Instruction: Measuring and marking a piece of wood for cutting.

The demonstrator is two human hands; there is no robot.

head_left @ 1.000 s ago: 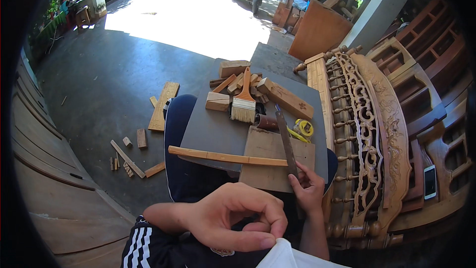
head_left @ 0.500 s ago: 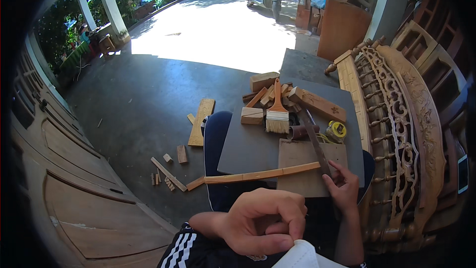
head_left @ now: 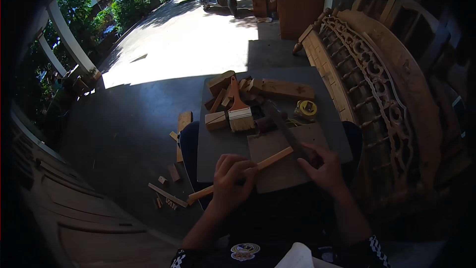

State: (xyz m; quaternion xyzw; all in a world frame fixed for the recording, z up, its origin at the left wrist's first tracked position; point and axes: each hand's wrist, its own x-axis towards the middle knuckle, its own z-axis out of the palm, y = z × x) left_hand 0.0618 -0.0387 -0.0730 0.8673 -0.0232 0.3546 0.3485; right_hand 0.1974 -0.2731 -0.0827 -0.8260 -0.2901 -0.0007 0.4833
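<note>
My left hand (head_left: 232, 179) is closed round a thin wooden strip (head_left: 275, 159), which slants across the near part of the low grey table (head_left: 327, 151). The strip's right end lies over a flat brown board (head_left: 305, 134). In my right hand (head_left: 323, 169) is the near end of a long, flat, dark metal bar (head_left: 285, 130), perhaps a file or blade; its edge detail is too dark to tell. The bar points away from me, close to the strip's right end. A paintbrush (head_left: 240, 114) with an orange handle and pale bristles lies beyond.
Wood blocks (head_left: 282, 89) are heaped at the table's far side. A yellow tape measure (head_left: 306, 109) sits right of the bar. Wood scraps (head_left: 173, 172) lie on the floor at left. A carved wooden railing (head_left: 369, 69) stands close on the right, wooden panels (head_left: 74, 208) at left.
My left hand has let go of the white cloth edge near the bottom and now grips the wooden strip. The view has shifted right. My right hand still holds the bar.
</note>
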